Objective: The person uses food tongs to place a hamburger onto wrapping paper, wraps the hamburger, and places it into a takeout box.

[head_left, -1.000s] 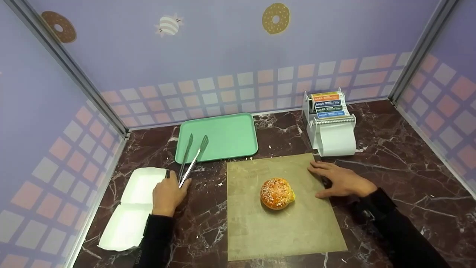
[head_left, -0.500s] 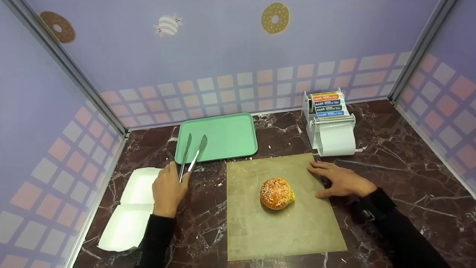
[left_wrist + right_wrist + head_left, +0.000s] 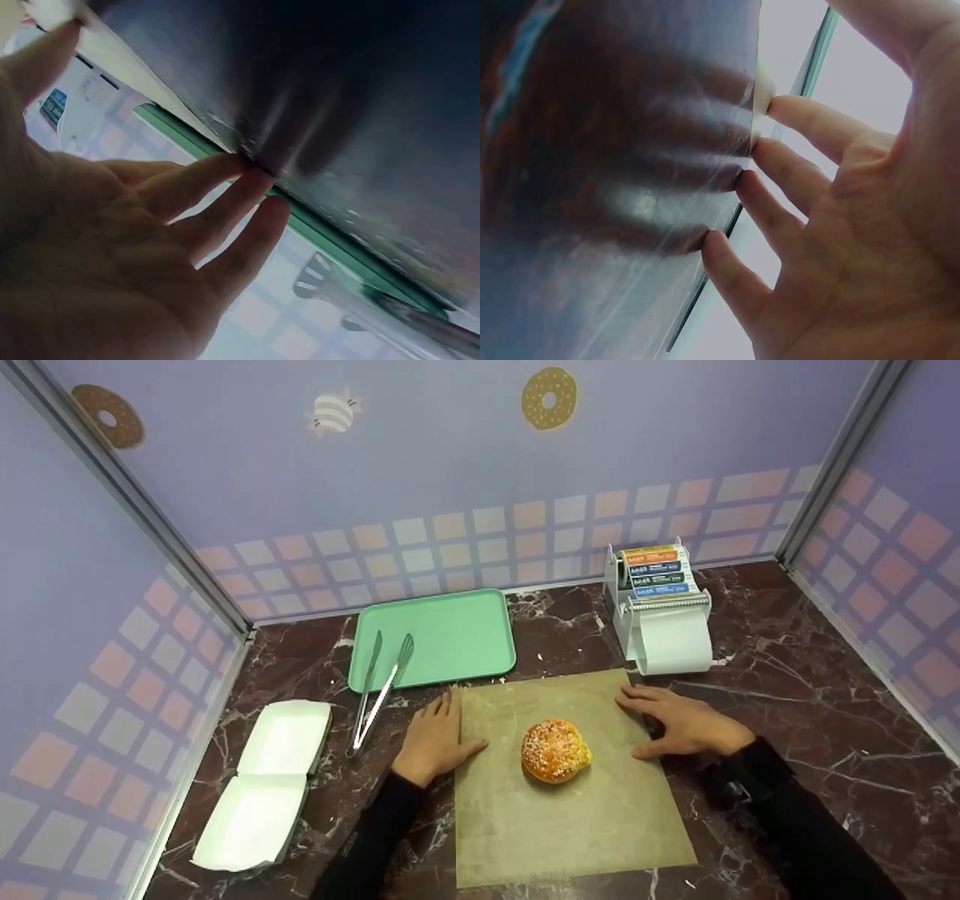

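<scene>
A seeded burger bun with a yellow bit showing at its right side sits on a sheet of brown paper. My left hand rests at the paper's left edge, its thumb over the sheet and its fingers toward the upper left corner. In the left wrist view, fingertips meet the shiny counter. On the opposite edge lies my right hand, fingers spread, with thumb and fingertips over the paper. The right wrist view has several fingertips down on the surface. Neither hand grips anything.
Metal tongs lean with their tips on a green tray at the back. At left is an opened white clamshell box. A label roll dispenser stands behind the right hand, near the back wall.
My left hand has let go of the tongs, leaving them on the tray's edge, and moved right to the paper's left side. The right hand stays at the right edge.
</scene>
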### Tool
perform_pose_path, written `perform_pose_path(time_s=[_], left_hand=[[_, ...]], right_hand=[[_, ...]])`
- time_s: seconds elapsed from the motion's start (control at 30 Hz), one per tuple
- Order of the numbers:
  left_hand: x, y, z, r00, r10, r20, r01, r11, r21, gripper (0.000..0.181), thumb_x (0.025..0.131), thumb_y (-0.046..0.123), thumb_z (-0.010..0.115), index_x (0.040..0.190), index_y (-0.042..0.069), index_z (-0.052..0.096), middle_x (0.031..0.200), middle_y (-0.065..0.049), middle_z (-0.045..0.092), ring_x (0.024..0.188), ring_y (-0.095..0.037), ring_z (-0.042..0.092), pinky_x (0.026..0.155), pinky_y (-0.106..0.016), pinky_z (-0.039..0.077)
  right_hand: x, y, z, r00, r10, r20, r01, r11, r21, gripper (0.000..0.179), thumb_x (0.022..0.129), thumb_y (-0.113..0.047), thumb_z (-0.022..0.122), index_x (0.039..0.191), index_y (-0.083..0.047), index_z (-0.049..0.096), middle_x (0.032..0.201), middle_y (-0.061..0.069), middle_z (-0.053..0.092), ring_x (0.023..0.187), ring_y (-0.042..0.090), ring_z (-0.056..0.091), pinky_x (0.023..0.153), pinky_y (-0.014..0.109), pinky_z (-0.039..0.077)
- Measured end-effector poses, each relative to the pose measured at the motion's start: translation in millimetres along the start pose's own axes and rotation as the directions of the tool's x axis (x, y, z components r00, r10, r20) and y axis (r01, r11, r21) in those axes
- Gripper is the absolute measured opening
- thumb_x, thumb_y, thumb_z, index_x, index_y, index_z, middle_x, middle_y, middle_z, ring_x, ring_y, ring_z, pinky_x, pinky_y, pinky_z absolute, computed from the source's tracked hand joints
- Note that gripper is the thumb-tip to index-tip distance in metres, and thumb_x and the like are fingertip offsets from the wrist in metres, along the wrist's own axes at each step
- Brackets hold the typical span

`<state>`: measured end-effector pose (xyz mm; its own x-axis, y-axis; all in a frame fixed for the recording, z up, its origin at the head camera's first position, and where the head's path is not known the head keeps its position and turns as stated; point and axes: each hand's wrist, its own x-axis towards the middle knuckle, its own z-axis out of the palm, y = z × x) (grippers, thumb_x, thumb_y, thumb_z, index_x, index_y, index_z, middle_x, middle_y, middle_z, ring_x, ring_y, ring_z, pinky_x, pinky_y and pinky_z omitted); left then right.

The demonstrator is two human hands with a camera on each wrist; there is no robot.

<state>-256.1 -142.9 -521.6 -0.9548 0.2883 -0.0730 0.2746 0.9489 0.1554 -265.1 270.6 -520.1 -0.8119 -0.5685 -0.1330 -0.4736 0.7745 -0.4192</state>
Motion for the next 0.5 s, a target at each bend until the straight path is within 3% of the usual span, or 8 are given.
perform_pose_path(time_s=[0.2, 0.37, 0.43, 0.5], left_hand=[[4.2, 6.7, -0.7, 1.0, 0.022, -0.009, -0.023, 0.999, -0.035, 0.104, 0.091, 0.057, 0.069, 0.159, -0.006, 0.021, 0.153, -0.024, 0.047, 0.142, -0.037, 0.045, 0.12, -0.053, 0.033], [5.6, 6.2, -1.1, 0.988, 0.133, -0.08, -0.138, 0.989, -0.059, 0.095, 0.09, 0.041, 0.077, 0.16, 0.002, 0.027, 0.144, -0.021, 0.058, 0.131, -0.038, 0.056, 0.113, -0.053, 0.042], [5.9, 6.1, -1.6, 0.974, 0.194, -0.121, -0.21, 0.967, -0.144, 0.092, 0.088, 0.025, 0.081, 0.161, 0.007, 0.028, 0.147, -0.019, 0.056, 0.131, -0.039, 0.056, 0.113, -0.053, 0.042], [5.8, 6.2, -2.7, 0.955, 0.241, -0.175, -0.281, 0.923, -0.261, 0.095, 0.085, 0.008, 0.081, 0.162, 0.01, 0.027, 0.146, -0.019, 0.055, 0.123, -0.038, 0.06, 0.107, -0.051, 0.049]], right_hand=[[-0.3, -0.1, -1.6, 1.0, 0.001, -0.008, -0.001, 1.0, -0.002, 0.093, 0.084, -0.054, 0.078, 0.157, -0.01, 0.041, 0.164, 0.017, 0.032, 0.147, 0.047, 0.03, 0.11, 0.07, 0.034], [-0.4, 0.9, 0.3, 1.0, 0.007, -0.004, -0.007, 1.0, -0.011, 0.093, 0.085, -0.056, 0.077, 0.157, -0.01, 0.041, 0.165, 0.017, 0.032, 0.148, 0.046, 0.03, 0.11, 0.071, 0.035], [-0.1, 0.4, 1.0, 1.0, 0.003, -0.002, -0.003, 1.0, -0.009, 0.093, 0.085, -0.056, 0.077, 0.157, -0.01, 0.04, 0.165, 0.016, 0.032, 0.148, 0.046, 0.03, 0.11, 0.07, 0.035], [0.1, -0.5, 1.2, 1.0, 0.0, -0.001, 0.0, 1.0, -0.004, 0.093, 0.085, -0.056, 0.077, 0.157, -0.01, 0.04, 0.165, 0.016, 0.032, 0.148, 0.046, 0.03, 0.11, 0.07, 0.036]])
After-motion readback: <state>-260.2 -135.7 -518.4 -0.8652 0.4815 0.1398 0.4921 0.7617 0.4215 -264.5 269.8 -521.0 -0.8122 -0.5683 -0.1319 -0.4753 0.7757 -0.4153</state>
